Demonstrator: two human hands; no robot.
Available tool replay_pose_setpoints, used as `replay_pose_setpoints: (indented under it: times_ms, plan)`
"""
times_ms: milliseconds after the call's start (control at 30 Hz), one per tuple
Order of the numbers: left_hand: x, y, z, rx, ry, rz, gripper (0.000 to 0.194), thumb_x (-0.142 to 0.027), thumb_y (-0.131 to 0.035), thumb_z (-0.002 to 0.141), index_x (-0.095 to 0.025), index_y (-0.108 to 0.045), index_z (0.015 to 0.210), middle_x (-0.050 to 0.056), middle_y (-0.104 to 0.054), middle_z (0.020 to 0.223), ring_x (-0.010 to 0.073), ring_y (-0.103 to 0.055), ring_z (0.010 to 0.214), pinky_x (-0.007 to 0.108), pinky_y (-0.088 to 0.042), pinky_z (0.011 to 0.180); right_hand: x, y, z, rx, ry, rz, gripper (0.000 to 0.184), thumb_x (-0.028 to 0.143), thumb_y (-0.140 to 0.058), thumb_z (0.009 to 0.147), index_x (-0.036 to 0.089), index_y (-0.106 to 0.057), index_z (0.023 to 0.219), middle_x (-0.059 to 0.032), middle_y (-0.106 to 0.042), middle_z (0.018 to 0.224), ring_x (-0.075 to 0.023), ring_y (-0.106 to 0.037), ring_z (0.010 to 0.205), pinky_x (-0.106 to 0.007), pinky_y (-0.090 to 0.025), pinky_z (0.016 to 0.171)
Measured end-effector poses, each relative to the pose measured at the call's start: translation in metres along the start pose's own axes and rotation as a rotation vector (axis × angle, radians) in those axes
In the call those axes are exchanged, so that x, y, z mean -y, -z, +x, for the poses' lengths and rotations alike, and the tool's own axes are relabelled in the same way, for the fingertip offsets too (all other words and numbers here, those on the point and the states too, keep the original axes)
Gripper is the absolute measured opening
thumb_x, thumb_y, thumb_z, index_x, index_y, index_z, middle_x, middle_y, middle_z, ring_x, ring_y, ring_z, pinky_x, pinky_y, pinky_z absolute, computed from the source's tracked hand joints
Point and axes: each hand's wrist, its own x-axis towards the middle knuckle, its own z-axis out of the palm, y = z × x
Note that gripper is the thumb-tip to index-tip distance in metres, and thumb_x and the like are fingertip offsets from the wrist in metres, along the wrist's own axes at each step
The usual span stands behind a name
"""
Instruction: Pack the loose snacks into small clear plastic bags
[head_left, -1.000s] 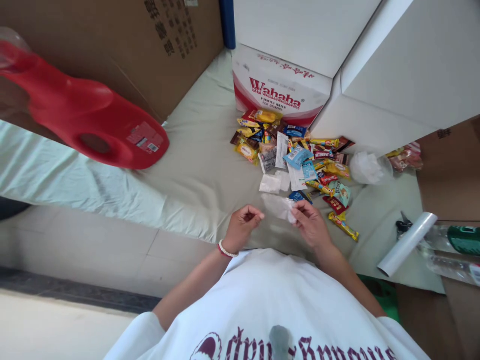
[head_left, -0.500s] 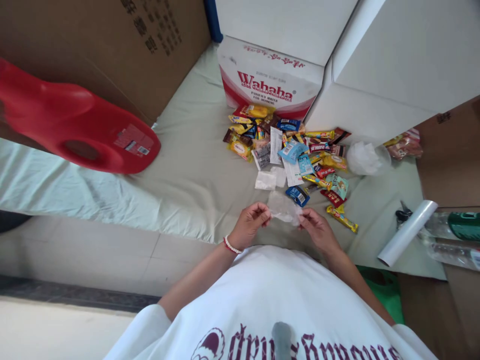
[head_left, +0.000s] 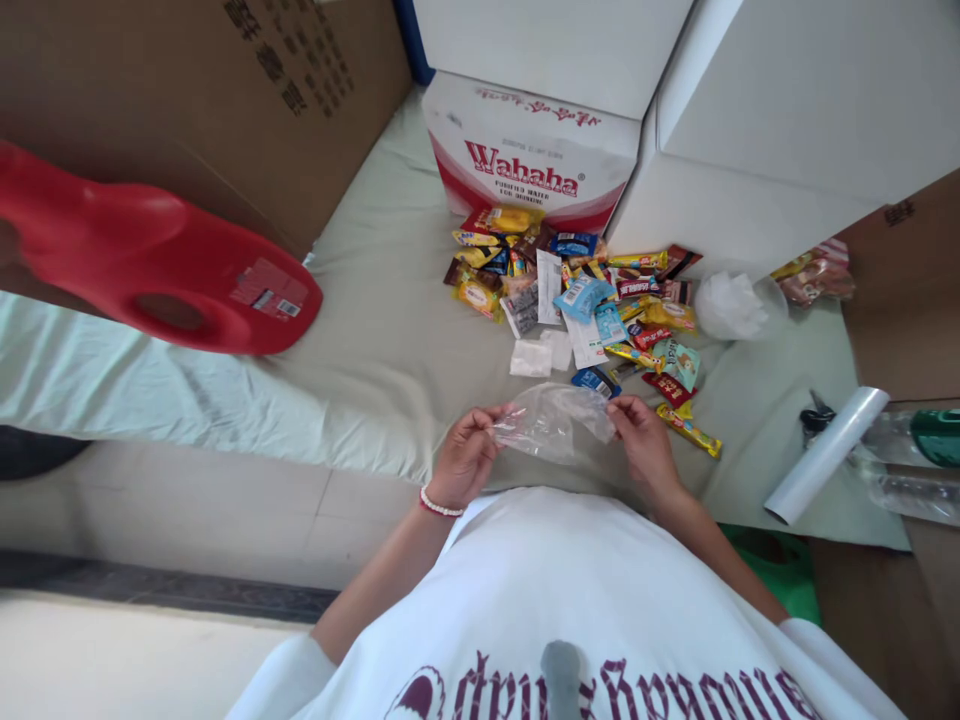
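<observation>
Right now I have both hands on one thing, a thin clear plastic bag [head_left: 544, 425], stretched sideways between them. The left hand [head_left: 465, 460], with a pale beaded bracelet [head_left: 441, 503] at its wrist, pinches the bag's left end between thumb and fingers. The right hand [head_left: 649, 450] is closed the same way on its right end, near the upper corner. The bag hangs creased in front of the white T-shirt [head_left: 570, 570], above the near edge of a pale green sheet [head_left: 375, 370] (whether it brushes the cloth, I can't tell from up here).

Just beyond the bag I see a blue snack packet [head_left: 596, 381] and, near that, a small white packet [head_left: 531, 358]. Off the right hand's fingers lies a yellow snack stick [head_left: 690, 432]. Farther back, a heap of wrapped snacks [head_left: 585, 295] spreads out before a Wahaha water carton [head_left: 532, 165]. At the heap's right side I make out a rounded clear container [head_left: 735, 305] with something white inside. Well off to the right a silvery roll [head_left: 825, 460] lies at a slant, next to a green-labelled bottle [head_left: 937, 438]. On the far left, a red jug [head_left: 247, 300] lies against a brown cardboard box [head_left: 187, 120].
</observation>
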Motion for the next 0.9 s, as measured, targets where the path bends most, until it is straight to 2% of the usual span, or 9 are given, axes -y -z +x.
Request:
replay_pose_setpoints:
  times_ms: [100,200,300,400,467,600,700,833,900]
  plan:
    - [0.002,-0.004,0.000,0.029,-0.009,0.015,0.022,-0.015,-0.074,0.061,-0.017,-0.052,0.063,0.004,-0.069,0.106,0.0205,-0.067,0.103,0.039,-0.055,0.093,0.008,-0.003,-0.009,-0.062,0.223,-0.125,0.029,0.050,-0.065,0.092,0.023,-0.065,0.102,-0.0038,-0.064,0.092,-0.0180,-0.056,0.080,-0.030,-0.048,0.070]
    - [0.005,-0.011,0.002,0.048,-0.024,0.007,0.029,-0.012,-0.074,0.058,-0.018,-0.048,0.068,0.001,-0.065,0.097,0.0120,-0.062,0.085,0.027,-0.053,0.077,0.015,-0.019,-0.009,0.173,0.348,-0.302,0.029,0.043,-0.072,0.087,0.024,-0.069,0.109,-0.0053,-0.068,0.101,-0.0195,-0.059,0.085,-0.032,-0.049,0.076]
    - [0.004,-0.016,0.003,0.057,-0.014,-0.042,0.039,-0.013,-0.077,0.053,-0.021,-0.050,0.080,0.000,-0.063,0.098,0.0101,-0.057,0.077,0.022,-0.045,0.064,0.013,-0.035,0.000,0.377,0.384,-0.418,0.016,0.037,-0.070,0.087,0.023,-0.075,0.094,-0.0058,-0.070,0.092,-0.0216,-0.060,0.087,-0.035,-0.048,0.080]
    - [0.003,-0.016,0.004,0.012,0.053,-0.084,0.043,-0.025,-0.079,0.056,-0.020,-0.060,0.095,0.003,-0.064,0.101,0.0124,-0.058,0.078,0.024,-0.044,0.062,0.012,-0.038,0.009,0.311,0.354,-0.315,0.017,0.037,-0.066,0.090,0.023,-0.076,0.087,-0.0061,-0.069,0.089,-0.0214,-0.062,0.086,-0.035,-0.049,0.078]
    - [0.006,-0.015,0.006,-0.067,0.102,0.007,0.046,-0.033,-0.083,0.059,-0.019,-0.064,0.099,0.001,-0.064,0.091,0.0120,-0.056,0.073,0.024,-0.042,0.060,0.016,-0.033,0.009,0.302,0.348,-0.225,0.016,0.039,-0.069,0.089,0.025,-0.077,0.089,-0.0065,-0.068,0.096,-0.0213,-0.062,0.089,-0.033,-0.050,0.074]
    - [0.015,-0.012,0.015,-0.175,0.153,0.179,0.037,-0.045,-0.087,0.064,-0.019,-0.062,0.074,-0.008,-0.043,0.054,0.0064,-0.034,0.047,0.023,-0.024,0.045,0.018,-0.020,-0.010,0.263,0.442,-0.261,0.015,0.039,-0.069,0.092,0.027,-0.078,0.092,-0.0065,-0.064,0.101,-0.0203,-0.061,0.088,-0.035,-0.051,0.078]
    - [0.016,-0.007,0.025,-0.259,0.147,0.087,0.047,-0.064,-0.072,0.076,-0.022,-0.055,0.069,-0.009,-0.032,0.048,0.0057,-0.024,0.040,0.023,-0.017,0.040,0.003,-0.010,-0.029,0.212,0.373,-0.307,0.020,0.043,-0.066,0.093,0.025,-0.075,0.090,-0.0057,-0.065,0.095,-0.0186,-0.058,0.077,-0.035,-0.050,0.075]
    - [0.014,-0.005,0.028,-0.316,0.246,-0.055,0.055,-0.075,-0.054,0.085,-0.020,-0.062,0.086,-0.005,-0.049,0.056,0.0073,-0.035,0.041,0.024,-0.022,0.041,-0.016,-0.002,-0.042,0.233,0.071,-0.193,0.040,0.060,-0.062,0.092,0.022,-0.069,0.084,-0.0030,-0.064,0.076,-0.0184,-0.056,0.068,-0.032,-0.048,0.065]
    - [0.014,-0.008,0.022,-0.264,0.277,-0.030,0.062,-0.077,-0.050,0.087,-0.018,-0.066,0.099,-0.004,-0.051,0.057,0.0079,-0.035,0.041,0.025,-0.022,0.041,-0.013,-0.006,-0.041,0.251,-0.024,-0.053,0.046,0.067,-0.060,0.091,0.023,-0.071,0.100,-0.0059,-0.071,0.092,-0.0203,-0.062,0.080,-0.032,-0.052,0.069]
